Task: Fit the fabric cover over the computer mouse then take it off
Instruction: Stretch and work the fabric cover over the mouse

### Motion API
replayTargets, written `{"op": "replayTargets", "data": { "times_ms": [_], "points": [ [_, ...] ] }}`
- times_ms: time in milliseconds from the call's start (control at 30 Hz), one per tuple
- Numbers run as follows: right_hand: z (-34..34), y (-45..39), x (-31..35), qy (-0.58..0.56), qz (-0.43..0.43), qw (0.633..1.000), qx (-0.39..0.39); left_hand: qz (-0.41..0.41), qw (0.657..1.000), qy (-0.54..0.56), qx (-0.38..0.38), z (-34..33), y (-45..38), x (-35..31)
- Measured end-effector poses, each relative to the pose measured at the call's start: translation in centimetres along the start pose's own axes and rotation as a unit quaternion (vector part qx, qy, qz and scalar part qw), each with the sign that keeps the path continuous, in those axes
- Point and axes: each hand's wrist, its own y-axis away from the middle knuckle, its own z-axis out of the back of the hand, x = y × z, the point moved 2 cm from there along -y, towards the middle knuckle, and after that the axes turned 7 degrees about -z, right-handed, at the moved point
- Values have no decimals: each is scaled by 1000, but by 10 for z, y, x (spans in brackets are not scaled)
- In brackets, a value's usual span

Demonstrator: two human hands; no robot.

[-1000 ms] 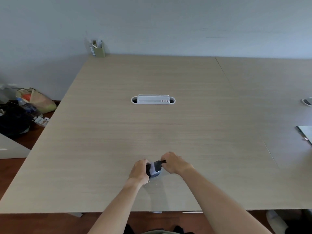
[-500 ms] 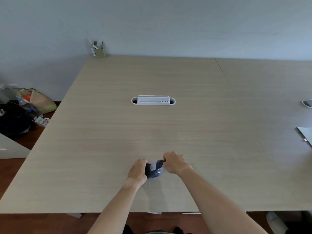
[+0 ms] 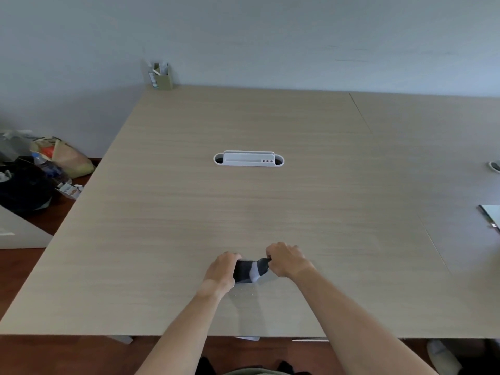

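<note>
Head view: wide light-wood table [image 3: 243, 207], both bare forearms reaching in from the near edge.
Left hand [image 3: 222, 272]: curled over the left end of the bundle, fingers closed on it.
Right hand [image 3: 287, 259]: fingertips pinched together on the right tip of the fabric cover [image 3: 255, 270].
Fabric cover: dark grey with a pale band, stretched between the two hands, on the tabletop near the front edge.
Computer mouse: not distinguishable inside the fabric.
Cable tray [image 3: 249, 159]: white, set into mid-table, well apart from the hands.
Pen holder [image 3: 161, 76]: far left corner, against the wall.
</note>
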Motion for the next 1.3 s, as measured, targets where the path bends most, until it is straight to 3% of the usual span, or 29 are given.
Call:
{"op": "replayTargets", "data": {
  "times_ms": [200,333,400,500,700,900,1067,1300],
  "points": [
    [11,-3,13,-58,38,998,-9,-30,993,-114,4,3,-5,-6],
    [6,0,5,54,18,998,-25,-33,990,-138,23,3,-6,-5],
    [9,0,-6,64,-2,998,-25,-31,991,-131,28,3,-5,-4],
    [13,-2,-8,-10,10,1000,-28,-11,993,-113,25,3,-5,-6],
    [-2,0,15,-79,55,995,-1,110,994,3,4,-15,3,-19],
    [-3,-3,-4,-12,11,1000,-13,113,993,-2,-28,-19,1,-20],
    [1,-4,12,-104,41,994,-18,102,994,8,-31,-18,-1,-16],
    [0,-2,0,56,8,998,-33,73,997,-8,-20,-11,-3,-10]
  ]
}}
